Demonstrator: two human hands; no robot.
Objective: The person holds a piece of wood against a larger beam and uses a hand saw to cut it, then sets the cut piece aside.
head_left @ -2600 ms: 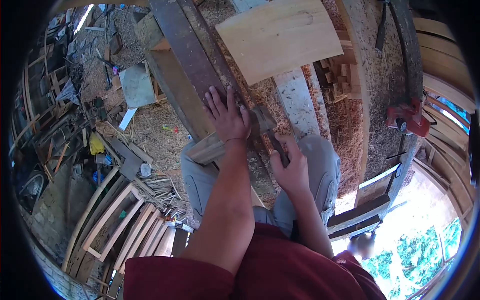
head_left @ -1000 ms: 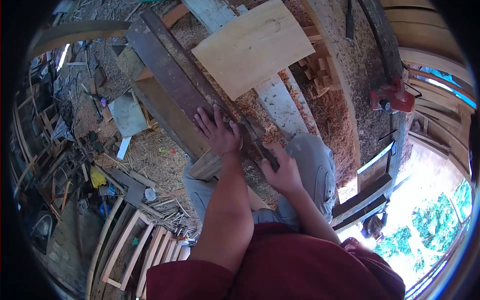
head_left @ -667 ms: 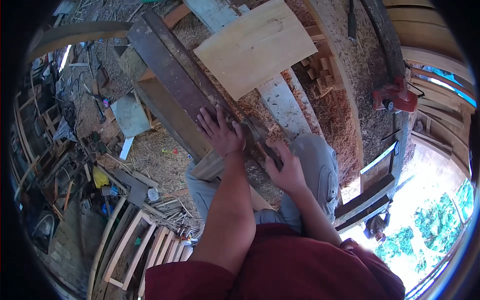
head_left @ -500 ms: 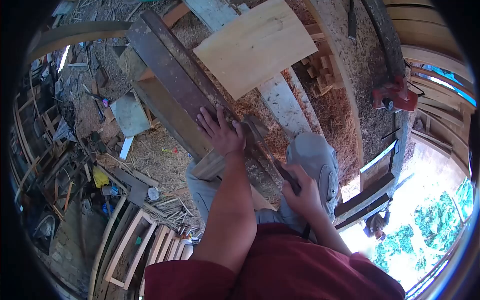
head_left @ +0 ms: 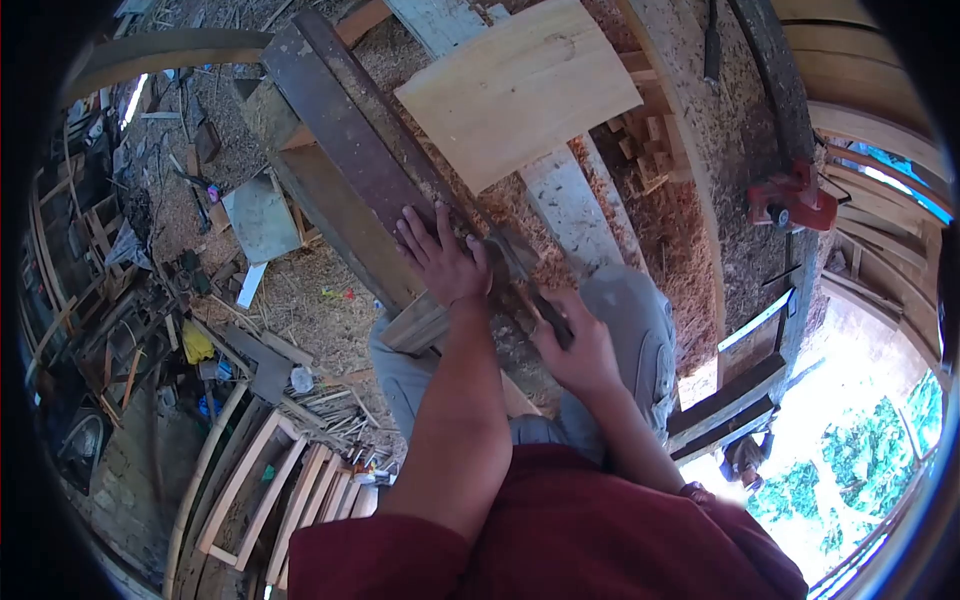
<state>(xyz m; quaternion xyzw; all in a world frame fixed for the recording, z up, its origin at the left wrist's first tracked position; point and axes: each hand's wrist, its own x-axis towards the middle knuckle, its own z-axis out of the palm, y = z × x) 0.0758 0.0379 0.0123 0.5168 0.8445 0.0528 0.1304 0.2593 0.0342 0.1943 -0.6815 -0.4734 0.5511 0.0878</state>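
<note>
My left hand (head_left: 445, 262) lies with spread fingers on a long dark brown board (head_left: 345, 125), near its lower end. My right hand (head_left: 578, 345) is wrapped round the dark handle of a saw-like tool (head_left: 555, 320). The tool's blade runs up and left along the board's right edge, close to my left fingertips; its exact shape is hard to make out. Under the board a wooden block (head_left: 418, 322) sticks out by my left wrist. A pale flat panel (head_left: 520, 95) rests just beyond the board's right side.
Wood shavings cover the ground. A red power tool (head_left: 795, 200) sits at the right. Slatted wooden frames (head_left: 250, 485) stand at the lower left, near scrap wood and a yellow item (head_left: 197, 343). A person (head_left: 745, 458) is in the distance at the lower right.
My right hand has moved up and left with the tool, closer to my left hand. My left hand stays on the board.
</note>
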